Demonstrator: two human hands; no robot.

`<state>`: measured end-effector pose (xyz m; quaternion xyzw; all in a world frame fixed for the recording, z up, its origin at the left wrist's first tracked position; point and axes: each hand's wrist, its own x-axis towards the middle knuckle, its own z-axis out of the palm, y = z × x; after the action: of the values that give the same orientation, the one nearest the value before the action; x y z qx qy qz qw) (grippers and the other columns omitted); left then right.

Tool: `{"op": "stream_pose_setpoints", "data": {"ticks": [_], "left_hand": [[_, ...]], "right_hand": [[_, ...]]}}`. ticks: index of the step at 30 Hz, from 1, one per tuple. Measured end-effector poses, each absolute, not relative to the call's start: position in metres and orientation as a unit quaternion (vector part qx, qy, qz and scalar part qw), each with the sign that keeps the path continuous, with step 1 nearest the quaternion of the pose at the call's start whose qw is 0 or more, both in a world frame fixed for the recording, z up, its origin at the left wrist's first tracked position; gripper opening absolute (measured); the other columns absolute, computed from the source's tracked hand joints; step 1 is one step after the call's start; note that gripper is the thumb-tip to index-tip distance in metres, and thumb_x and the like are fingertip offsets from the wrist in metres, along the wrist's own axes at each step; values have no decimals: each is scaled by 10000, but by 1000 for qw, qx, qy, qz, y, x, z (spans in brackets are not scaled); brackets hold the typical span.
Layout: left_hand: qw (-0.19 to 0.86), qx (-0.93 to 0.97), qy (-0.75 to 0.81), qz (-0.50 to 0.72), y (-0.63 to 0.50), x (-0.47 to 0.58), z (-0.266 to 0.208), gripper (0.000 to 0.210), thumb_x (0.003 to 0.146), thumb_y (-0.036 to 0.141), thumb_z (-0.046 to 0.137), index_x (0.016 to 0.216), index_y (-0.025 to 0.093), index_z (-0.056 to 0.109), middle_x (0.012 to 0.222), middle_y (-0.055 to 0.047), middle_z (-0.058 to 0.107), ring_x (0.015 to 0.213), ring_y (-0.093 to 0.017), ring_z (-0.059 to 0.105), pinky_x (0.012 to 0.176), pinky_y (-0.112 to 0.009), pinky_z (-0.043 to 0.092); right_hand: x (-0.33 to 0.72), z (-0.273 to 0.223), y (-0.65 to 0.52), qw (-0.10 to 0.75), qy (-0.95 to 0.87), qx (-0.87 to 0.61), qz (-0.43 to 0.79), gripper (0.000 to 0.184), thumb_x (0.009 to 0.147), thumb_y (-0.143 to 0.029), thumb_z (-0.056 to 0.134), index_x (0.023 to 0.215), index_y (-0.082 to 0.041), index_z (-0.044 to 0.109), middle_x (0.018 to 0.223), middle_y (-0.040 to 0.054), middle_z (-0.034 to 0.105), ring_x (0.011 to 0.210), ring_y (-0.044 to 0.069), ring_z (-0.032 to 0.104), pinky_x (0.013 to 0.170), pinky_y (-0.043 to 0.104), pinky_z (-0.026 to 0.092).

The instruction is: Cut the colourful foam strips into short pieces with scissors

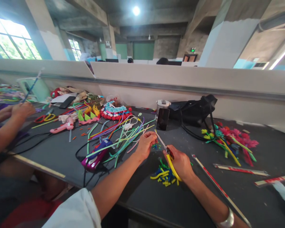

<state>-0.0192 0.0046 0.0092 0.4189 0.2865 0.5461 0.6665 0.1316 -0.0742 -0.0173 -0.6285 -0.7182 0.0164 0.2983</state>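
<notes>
My right hand (181,163) is closed round a pair of scissors (170,164) with yellow handles, its blades pointing up and left. The blade tips are beside the fingers of my left hand (146,144), which are pinched together; what they hold, if anything, is too small to make out. Below the scissors lies a small pile of cut pipe cleaner pieces (165,175) in yellow, green and blue. A few tiny blue and green bits (156,146) are scattered near my left fingertips. Long coloured pipe cleaners (123,139) spread over the table to the left of my left hand.
A purple glue gun-like device (96,156) and a pink glue gun (63,125) lie left. A phone (162,119) leans upright before a black bag (194,110). Fuzzy flowers (239,139) and wrapped sticks (241,170) lie right. Another person's hands (21,110) hold a blue stick.
</notes>
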Motion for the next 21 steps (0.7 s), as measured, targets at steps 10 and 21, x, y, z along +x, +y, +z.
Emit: {"op": "stream_pose_setpoints", "data": {"ticks": [10, 21], "left_hand": [[668, 427, 283, 539, 7, -22, 7, 118, 592, 231, 668, 639, 152, 594, 476, 60, 443, 477, -65, 417, 592, -229, 395], [675, 421, 275, 541, 8, -21, 5, 126, 586, 222, 656, 649, 154, 571, 503, 68, 421, 472, -51, 365, 595, -232, 397]], "right_hand": [[133, -23, -73, 311, -718, -622, 21, 306, 908, -431, 372, 875, -225, 595, 587, -6, 598, 524, 140, 577, 505, 206, 298], [131, -19, -72, 325, -711, -623, 23, 303, 897, -445, 381, 896, -224, 588, 631, 2, 625, 549, 150, 591, 505, 214, 306]]}}
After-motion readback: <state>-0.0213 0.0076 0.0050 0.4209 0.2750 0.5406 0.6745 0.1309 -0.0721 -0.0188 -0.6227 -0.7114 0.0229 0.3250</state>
